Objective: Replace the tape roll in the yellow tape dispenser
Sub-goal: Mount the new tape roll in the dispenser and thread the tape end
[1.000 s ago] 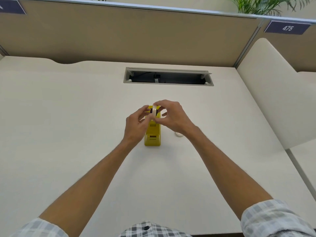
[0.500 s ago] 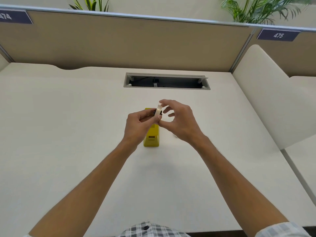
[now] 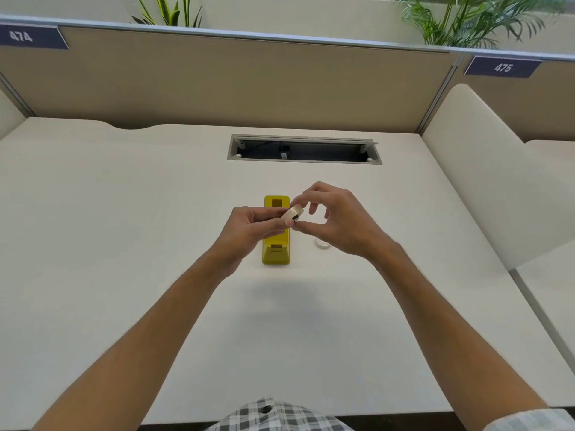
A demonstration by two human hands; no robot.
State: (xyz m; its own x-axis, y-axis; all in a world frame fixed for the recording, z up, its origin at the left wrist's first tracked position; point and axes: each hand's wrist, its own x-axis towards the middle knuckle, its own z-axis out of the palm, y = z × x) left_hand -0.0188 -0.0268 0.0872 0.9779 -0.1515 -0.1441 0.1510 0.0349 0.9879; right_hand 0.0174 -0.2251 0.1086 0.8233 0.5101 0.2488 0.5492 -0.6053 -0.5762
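The yellow tape dispenser [image 3: 276, 250] stands on the white desk [image 3: 124, 244] in the middle, its roll bay open at the far end. Just above it, both hands hold a cream tape roll [image 3: 292, 213]. My left hand [image 3: 249, 231] pinches the roll from the left with thumb and fingers. My right hand [image 3: 336, 222] pinches it from the right between thumb and forefinger, the other fingers raised. A small white ring, like a tape core [image 3: 322, 243], lies on the desk right of the dispenser, partly behind my right hand.
A grey cable slot [image 3: 305, 149] is cut into the desk behind the dispenser. A beige partition [image 3: 249, 85] closes the back, and a cream side divider [image 3: 485, 181] rises at the right. Plants show above the partition.
Both hands have lifted the tape roll up and slightly right off the dispenser. The roll now tilts between the fingertips. The camera has tipped up a little.
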